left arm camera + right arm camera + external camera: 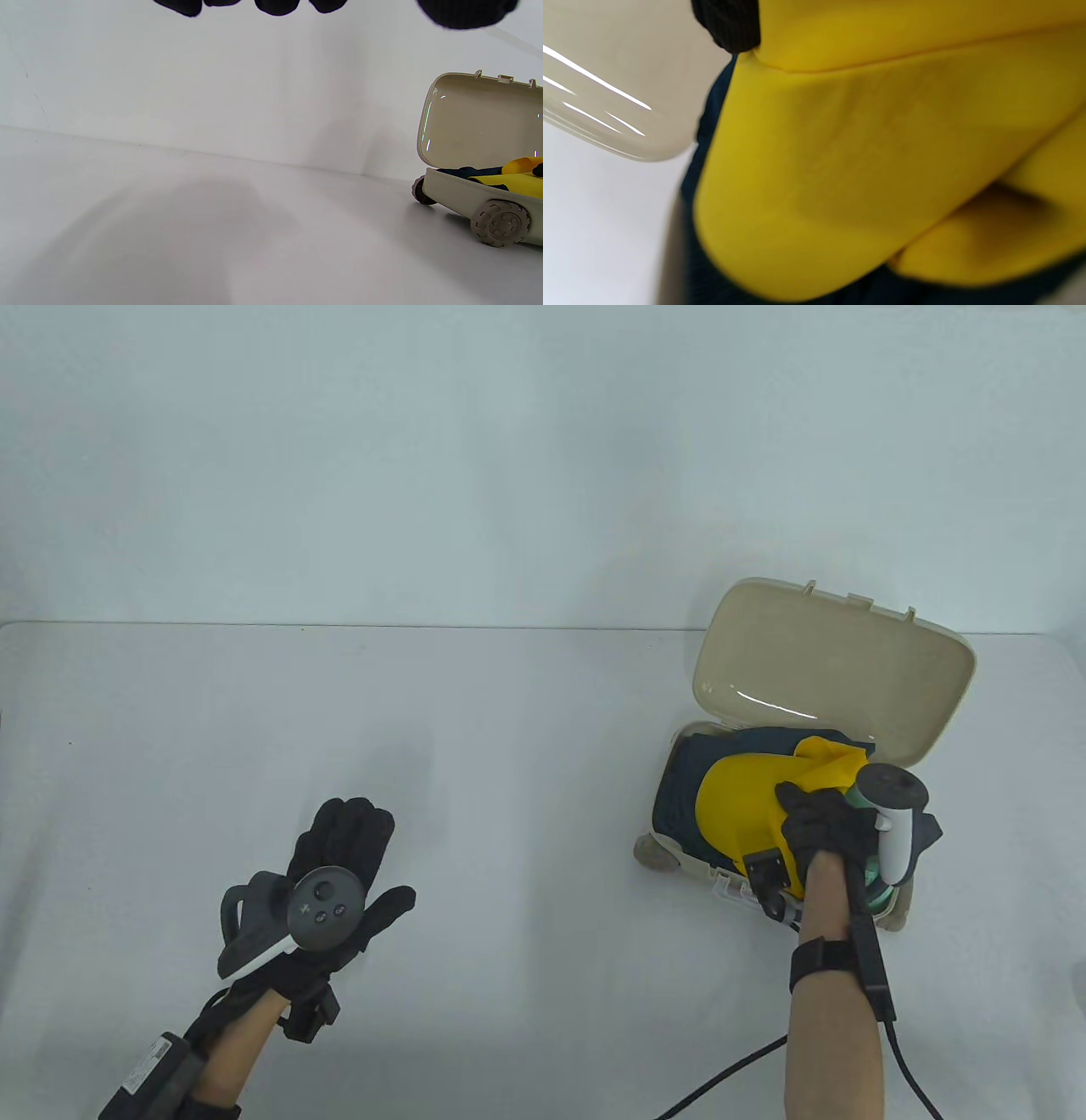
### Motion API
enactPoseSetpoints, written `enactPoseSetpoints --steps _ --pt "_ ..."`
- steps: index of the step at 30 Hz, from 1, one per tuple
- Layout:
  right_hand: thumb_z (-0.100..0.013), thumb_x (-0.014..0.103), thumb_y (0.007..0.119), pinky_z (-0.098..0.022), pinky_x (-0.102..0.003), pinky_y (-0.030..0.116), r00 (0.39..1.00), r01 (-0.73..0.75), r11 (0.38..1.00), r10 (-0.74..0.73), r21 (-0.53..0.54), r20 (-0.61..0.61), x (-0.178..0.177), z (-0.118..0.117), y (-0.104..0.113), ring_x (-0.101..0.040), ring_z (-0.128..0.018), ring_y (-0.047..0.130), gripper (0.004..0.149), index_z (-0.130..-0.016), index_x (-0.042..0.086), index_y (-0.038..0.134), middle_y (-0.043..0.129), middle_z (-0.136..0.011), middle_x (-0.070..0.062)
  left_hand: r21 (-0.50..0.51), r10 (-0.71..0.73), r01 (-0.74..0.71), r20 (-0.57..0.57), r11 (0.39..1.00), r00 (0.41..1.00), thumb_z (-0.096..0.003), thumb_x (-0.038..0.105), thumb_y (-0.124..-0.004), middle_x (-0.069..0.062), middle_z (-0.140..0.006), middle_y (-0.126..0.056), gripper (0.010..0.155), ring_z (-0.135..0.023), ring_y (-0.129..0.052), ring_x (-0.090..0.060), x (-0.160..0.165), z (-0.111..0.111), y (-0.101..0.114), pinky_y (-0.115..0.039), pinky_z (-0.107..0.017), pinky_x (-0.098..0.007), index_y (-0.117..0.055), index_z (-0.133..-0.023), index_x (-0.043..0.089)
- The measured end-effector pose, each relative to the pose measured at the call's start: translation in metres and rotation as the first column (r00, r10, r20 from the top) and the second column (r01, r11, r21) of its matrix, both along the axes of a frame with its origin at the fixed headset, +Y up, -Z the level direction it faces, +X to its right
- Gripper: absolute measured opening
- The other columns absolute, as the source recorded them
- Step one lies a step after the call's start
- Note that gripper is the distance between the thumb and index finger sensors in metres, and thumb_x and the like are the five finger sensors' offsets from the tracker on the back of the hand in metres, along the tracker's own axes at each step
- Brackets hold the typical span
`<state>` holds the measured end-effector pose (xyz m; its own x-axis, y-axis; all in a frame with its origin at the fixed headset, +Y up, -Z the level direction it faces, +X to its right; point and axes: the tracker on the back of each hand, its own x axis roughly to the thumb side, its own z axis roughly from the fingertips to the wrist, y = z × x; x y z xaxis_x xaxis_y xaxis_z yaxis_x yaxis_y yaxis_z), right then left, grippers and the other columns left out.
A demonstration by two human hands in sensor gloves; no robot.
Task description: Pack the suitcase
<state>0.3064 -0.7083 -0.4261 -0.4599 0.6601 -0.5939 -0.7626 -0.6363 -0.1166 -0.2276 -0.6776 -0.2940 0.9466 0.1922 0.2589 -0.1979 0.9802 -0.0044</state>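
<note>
A small beige suitcase (704, 869) lies open at the table's right, its lid (831, 670) standing up. Inside, a dark blue cloth (679, 797) lies under a yellow cloth (738, 806). My right hand (819, 819) is curled on the yellow cloth's right side and grips it, with a yellow flap raised just beyond the fingers. In the right wrist view the yellow cloth (861, 148) fills the frame, one fingertip (729, 21) on it. My left hand (344, 848) is open and empty, fingers spread, over the bare table far left of the suitcase (454, 195).
A teal item (878, 892) shows at the suitcase's near right corner, under my right wrist. The suitcase's wheels (500, 222) face left. A black cable (730, 1073) runs from my right arm to the front edge. A white wall stands behind the table.
</note>
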Motion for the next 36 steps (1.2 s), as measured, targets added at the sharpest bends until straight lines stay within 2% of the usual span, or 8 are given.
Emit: enactPoseSetpoints --steps 3,13,18,22,24,28,32,36 --pt "-0.054 0.041 0.069 -0.054 -0.041 0.086 0.984 -0.176 0.984 0.176 -0.035 0.016 -0.013 -0.004 0.003 -0.028 -0.071 0.097 0.067 -0.101 -0.003 0.05 0.082 -0.089 -0.01 -0.007 0.013 -0.013 0.014 1.0 1.0 -0.0482 0.062 -0.059 -0.01 -0.122 -0.022 0.084 -0.113 -0.022 -0.041 0.002 0.001 0.0 -0.038 -0.082 -0.053 -0.023 -0.114 0.024" --pt "-0.054 0.043 0.068 -0.054 -0.042 0.085 0.898 -0.43 0.887 0.439 -0.168 0.019 -0.037 -0.011 0.009 -0.031 -0.071 0.095 0.074 -0.103 -0.009 0.046 0.079 -0.092 -0.016 0.02 0.008 -0.009 0.039 1.0 0.999 -0.0482 0.062 -0.06 -0.01 -0.122 -0.021 0.084 -0.113 -0.021 -0.041 0.006 0.005 0.003 -0.037 -0.082 -0.053 -0.023 -0.114 0.024" --pt "-0.055 0.046 0.064 -0.058 -0.051 0.078 0.974 -0.22 0.97 0.224 -0.107 0.026 -0.031 0.002 0.04 -0.044 -0.083 0.085 0.083 -0.106 -0.012 0.034 0.068 -0.101 -0.025 0.039 0.028 -0.03 0.053 0.999 0.998 -0.0483 0.062 -0.06 -0.01 -0.122 -0.021 0.084 -0.113 -0.021 -0.04 0.005 0.008 0.007 -0.037 -0.082 -0.053 -0.023 -0.114 0.025" --pt "-0.056 0.051 0.061 -0.059 -0.053 0.076 0.983 -0.177 0.984 0.178 -0.019 0.034 -0.019 0.017 0.076 -0.047 -0.086 0.081 0.084 -0.108 -0.009 0.034 0.064 -0.104 -0.027 0.029 0.036 -0.038 0.055 0.999 0.998 -0.0484 0.062 -0.06 -0.01 -0.122 -0.022 0.084 -0.113 -0.021 -0.041 0.002 0.008 0.006 -0.037 -0.082 -0.054 -0.023 -0.114 0.024" --pt "-0.057 0.049 0.061 -0.058 -0.051 0.078 0.985 -0.168 0.985 0.167 0.023 0.032 -0.008 0.026 0.095 -0.046 -0.085 0.083 0.08 -0.109 -0.007 0.037 0.066 -0.104 -0.025 0.027 0.033 -0.035 0.058 0.999 0.998 -0.0483 0.062 -0.06 -0.01 -0.122 -0.022 0.084 -0.113 -0.022 -0.041 0.001 0.009 0.006 -0.037 -0.082 -0.053 -0.024 -0.114 0.024" --pt "-0.057 0.045 0.064 -0.05 -0.041 0.084 0.985 -0.16 0.985 0.155 0.063 0.08 0.022 0.045 0.113 -0.035 -0.073 0.092 0.067 -0.107 0.003 0.051 0.077 -0.096 -0.017 0.023 0.036 -0.038 0.056 0.999 0.998 -0.0484 0.062 -0.06 -0.01 -0.122 -0.022 0.084 -0.113 -0.022 -0.041 -0.001 0.008 0.006 -0.038 -0.082 -0.053 -0.024 -0.114 0.024" --pt "-0.056 0.04 0.07 -0.044 -0.035 0.084 0.953 -0.27 0.963 0.268 -0.006 0.144 0.056 0.061 0.105 -0.028 -0.063 0.095 0.056 -0.102 0.01 0.063 0.084 -0.087 -0.01 0.019 0.031 -0.033 0.057 0.999 0.998 -0.0485 0.062 -0.06 -0.01 -0.122 -0.023 0.084 -0.113 -0.023 -0.041 0.0 0.009 0.006 -0.038 -0.082 -0.053 -0.024 -0.114 0.024" --pt "-0.055 0.039 0.072 -0.042 -0.034 0.084 0.929 -0.334 0.931 0.351 -0.149 0.112 0.079 0.069 0.067 -0.026 -0.06 0.095 0.055 -0.101 0.011 0.065 0.085 -0.084 -0.009 0.013 0.026 -0.027 0.059 1.0 0.998 -0.0484 0.062 -0.06 -0.01 -0.122 -0.023 0.084 -0.113 -0.023 -0.041 0.001 0.009 0.006 -0.038 -0.082 -0.053 -0.024 -0.114 0.024"
